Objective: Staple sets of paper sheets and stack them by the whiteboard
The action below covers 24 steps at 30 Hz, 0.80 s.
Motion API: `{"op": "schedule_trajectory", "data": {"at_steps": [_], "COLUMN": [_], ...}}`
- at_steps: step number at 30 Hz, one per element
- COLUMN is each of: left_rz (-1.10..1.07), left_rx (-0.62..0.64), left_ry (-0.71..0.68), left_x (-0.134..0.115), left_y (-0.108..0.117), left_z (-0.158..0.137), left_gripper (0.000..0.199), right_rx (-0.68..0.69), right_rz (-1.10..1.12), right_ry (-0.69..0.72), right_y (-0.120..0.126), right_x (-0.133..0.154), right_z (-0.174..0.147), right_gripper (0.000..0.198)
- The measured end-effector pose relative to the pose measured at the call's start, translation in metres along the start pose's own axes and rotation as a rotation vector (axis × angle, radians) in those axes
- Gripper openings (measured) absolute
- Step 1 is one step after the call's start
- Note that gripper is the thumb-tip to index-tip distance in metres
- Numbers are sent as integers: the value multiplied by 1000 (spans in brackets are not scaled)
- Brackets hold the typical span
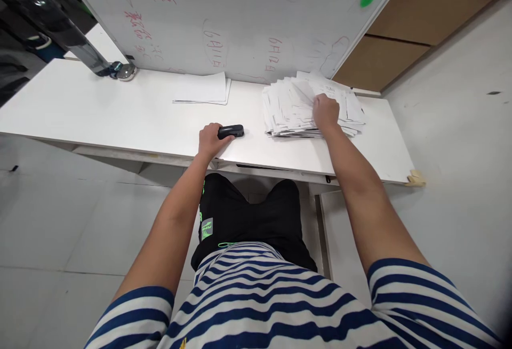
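On the white desk, a black stapler (231,131) lies on its side or flat, its jaw end pointing right. My left hand (212,140) is wrapped round its left end, near the desk's front edge. To the right, a thick, untidy pile of paper sheets (286,109) rests against the foot of the whiteboard. My right hand (326,111) is on top of this pile with its fingers closed on a sheet of paper (304,93), whose edge is lifted and bent. The fingertips are partly hidden.
A few flat white sheets (202,88) lie at the back, left of the pile. The whiteboard (240,18) with red writing stands along the desk's (120,109) rear edge. A clear bottle-like object (90,53) is at the back left. A wall (460,109) closes off the right.
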<state>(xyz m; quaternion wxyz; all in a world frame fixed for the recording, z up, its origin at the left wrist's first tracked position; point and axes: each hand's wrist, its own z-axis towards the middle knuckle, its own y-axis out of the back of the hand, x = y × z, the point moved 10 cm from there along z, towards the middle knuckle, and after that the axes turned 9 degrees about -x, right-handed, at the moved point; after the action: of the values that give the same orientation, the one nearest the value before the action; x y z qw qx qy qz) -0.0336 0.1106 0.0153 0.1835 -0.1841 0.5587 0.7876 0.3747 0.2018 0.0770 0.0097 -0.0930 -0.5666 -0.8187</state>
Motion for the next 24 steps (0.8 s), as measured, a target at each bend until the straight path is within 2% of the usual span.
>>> {"op": "schedule_trajectory", "data": {"at_steps": [5, 10, 14, 16, 18, 21, 22, 24], "left_rz": [-30, -11, 2, -4, -53, -335, -496, -822], "left_rx": [11, 20, -4, -69, -138, -141, -117, 2], "left_ry": [10, 9, 20, 26, 18, 46, 105, 361], "left_x": [1, 1, 1, -2, -13, -36, -41, -41], "left_y": [-1, -4, 1, 12, 23, 26, 23, 1], "left_z": [0, 0, 3, 1, -8, -44, -61, -100], "left_gripper": [44, 44, 45, 52, 58, 60, 63, 79], "right_rx": [-30, -29, -54, -65, -31, 97, 144, 243], "right_rz": [-30, -13, -19, 14, 71, 189, 234, 317], "right_ry": [33, 52, 102, 159, 236, 337, 369, 462], "right_y": [2, 2, 25, 41, 51, 48, 43, 29], "right_x": [2, 2, 10, 23, 43, 80, 93, 118], "right_z": [1, 2, -13, -37, -75, -150, -177, -228], "right_gripper": [50, 59, 61, 63, 66, 64, 62, 61]}}
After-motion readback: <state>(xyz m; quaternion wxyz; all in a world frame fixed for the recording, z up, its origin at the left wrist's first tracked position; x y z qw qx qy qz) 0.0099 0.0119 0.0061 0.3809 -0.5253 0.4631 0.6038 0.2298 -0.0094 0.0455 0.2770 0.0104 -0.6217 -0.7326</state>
